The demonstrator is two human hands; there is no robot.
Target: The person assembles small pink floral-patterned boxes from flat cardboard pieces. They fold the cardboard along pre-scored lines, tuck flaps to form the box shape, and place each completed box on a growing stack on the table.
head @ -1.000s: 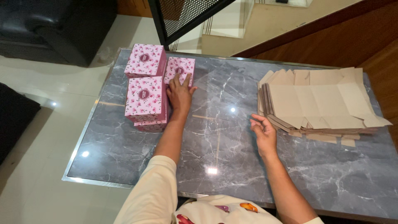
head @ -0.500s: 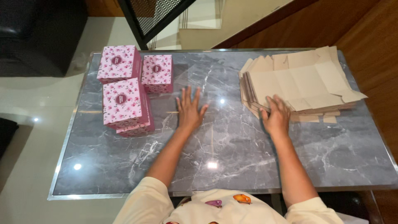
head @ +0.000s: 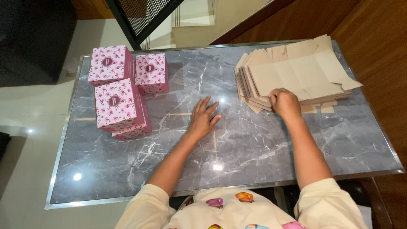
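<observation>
Your right hand point(head: 285, 103) is curling its fingers down over the near edge of the stack of flat brown cardboard blanks point(head: 292, 74), which is lying at about two o'clock on the grey marble table point(head: 254, 144). The fingers are folded onto the front corner of the top sheets, so the hand is closing on the stack's edge, though you cannot tell from this view whether a single sheet is already being pinched free. The stack is fanning out slightly, with its lower sheets poking out toward nine o'clock from your hand.

Your left hand point(head: 202, 119) is lying flat and open on the bare marble near the middle of the table, palm down, fingers spread and pointing toward one o'clock, holding nothing. It is resting well apart from the cardboard stack and well apart from the boxes.

At about ten o'clock, four pink floral boxes are sitting together. One pink box point(head: 108, 64) is standing at the far left corner, a second pink box point(head: 150, 73) is standing just beside it toward three o'clock, and a third pink box point(head: 115, 104) is sitting nearer to you on top of a fourth pink box point(head: 135, 130), whose edge is showing beneath it.

Your cream sleeves point(head: 148, 208) are showing at six o'clock, at the near edge of the table
</observation>
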